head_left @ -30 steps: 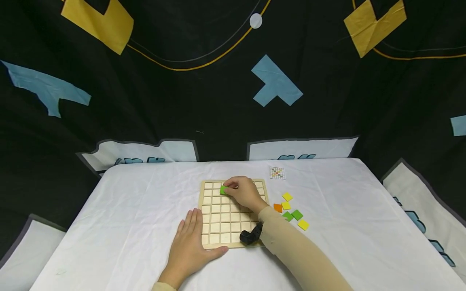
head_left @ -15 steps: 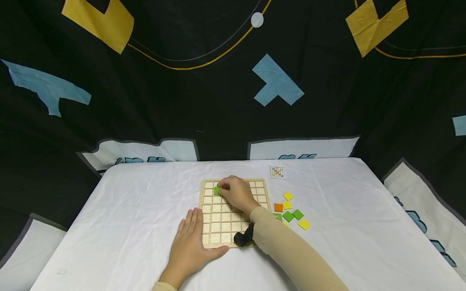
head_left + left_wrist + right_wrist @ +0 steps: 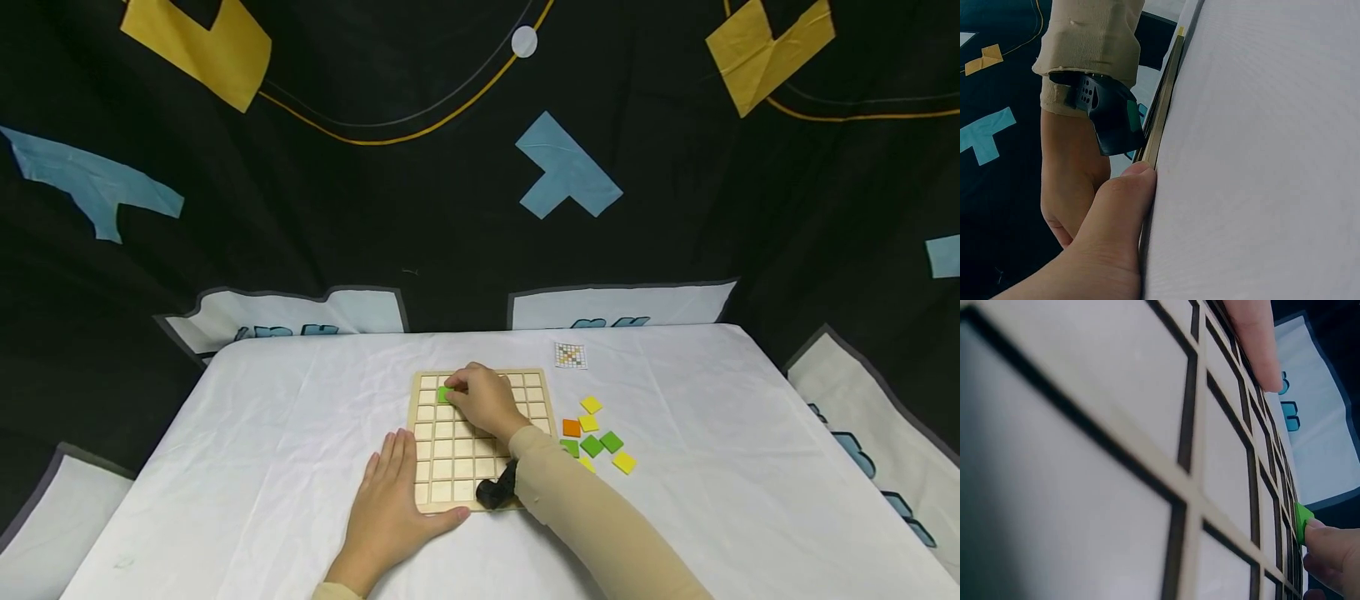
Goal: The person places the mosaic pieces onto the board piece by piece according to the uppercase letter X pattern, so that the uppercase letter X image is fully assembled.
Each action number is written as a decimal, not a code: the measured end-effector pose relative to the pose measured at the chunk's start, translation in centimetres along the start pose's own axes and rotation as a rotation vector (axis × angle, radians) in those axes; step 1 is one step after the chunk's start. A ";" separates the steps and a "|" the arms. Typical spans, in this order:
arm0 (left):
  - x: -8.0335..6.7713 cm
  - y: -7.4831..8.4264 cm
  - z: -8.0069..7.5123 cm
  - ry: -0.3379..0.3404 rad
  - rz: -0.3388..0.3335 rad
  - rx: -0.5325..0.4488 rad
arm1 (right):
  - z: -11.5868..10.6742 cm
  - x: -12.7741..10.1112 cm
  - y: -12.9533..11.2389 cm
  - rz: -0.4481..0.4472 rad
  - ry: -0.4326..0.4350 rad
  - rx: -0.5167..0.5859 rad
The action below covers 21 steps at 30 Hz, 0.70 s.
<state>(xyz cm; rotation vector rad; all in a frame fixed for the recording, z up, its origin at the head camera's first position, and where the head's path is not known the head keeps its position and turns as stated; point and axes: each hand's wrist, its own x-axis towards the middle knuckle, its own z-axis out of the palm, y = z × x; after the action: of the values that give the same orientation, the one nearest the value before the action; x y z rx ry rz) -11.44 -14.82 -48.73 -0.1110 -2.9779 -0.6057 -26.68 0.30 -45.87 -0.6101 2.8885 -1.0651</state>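
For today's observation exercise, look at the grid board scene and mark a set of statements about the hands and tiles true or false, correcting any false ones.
1. The right hand pinches a green tile over the wooden grid board. True.
2. The left hand lifts the board off the table. False: it lies flat on the white tablecloth, thumb against the board's near edge.
3. Loose tiles lie to the left of the board. False: they lie to its right.
4. A small printed pattern card lies beyond the loose tiles. True.
5. The loose tiles include an orange tile. True.
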 end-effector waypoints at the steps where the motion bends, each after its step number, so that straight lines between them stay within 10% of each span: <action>1: 0.0 0.0 0.0 0.001 0.001 0.001 | 0.0 0.0 0.0 -0.002 -0.002 -0.002; 21: -0.1 0.0 0.1 0.021 0.009 -0.002 | 0.0 0.0 0.1 -0.021 -0.013 -0.074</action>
<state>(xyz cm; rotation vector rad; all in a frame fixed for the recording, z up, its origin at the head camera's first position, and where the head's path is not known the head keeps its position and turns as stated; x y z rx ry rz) -11.38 -14.82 -48.79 -0.1169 -2.9557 -0.6044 -26.73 0.31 -45.92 -0.6497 2.9284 -0.9559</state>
